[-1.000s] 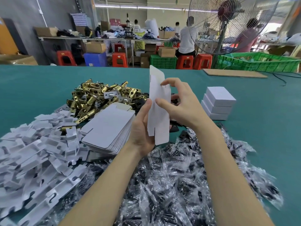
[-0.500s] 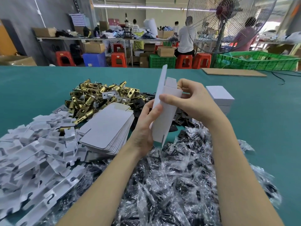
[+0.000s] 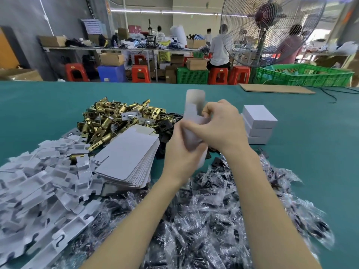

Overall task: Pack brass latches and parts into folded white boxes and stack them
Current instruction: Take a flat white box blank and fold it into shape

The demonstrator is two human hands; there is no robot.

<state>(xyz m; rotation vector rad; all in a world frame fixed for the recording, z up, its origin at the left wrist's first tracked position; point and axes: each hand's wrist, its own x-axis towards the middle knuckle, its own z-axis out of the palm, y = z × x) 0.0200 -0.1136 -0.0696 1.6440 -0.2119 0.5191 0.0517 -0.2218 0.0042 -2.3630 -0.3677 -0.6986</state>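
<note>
**A white box is being folded into shape**

A flat white box blank [image 3: 194,117] is held upright above the green table [image 3: 310,152], between both hands. The left hand [image 3: 181,152] is wrapped around the lower part of the blank, with its fingers curled on the card. The right hand [image 3: 223,127] is curled around the top part, and its fingertips are pinched on a flap near the top edge. One rounded flap is stuck up above the hands.

The step in hand seems to be folding: the card is being opened up and its end flaps tucked in. Nothing can be seen packed inside it yet.

A pile of brass latches [image 3: 116,119] is heaped on the table to the left, just behind a stack of flat blanks [image 3: 128,158]. White card inserts [image 3: 38,181] are spread at the far left. Small parts in clear bags [image 3: 213,220] are piled under the arms. Three finished boxes [image 3: 258,125] are stacked just to the right of the hands.

Next, the bottom flaps likely need to be closed so the box stays square. Then a latch and a bag of parts can be put in, and the box can be set on the stack
</note>
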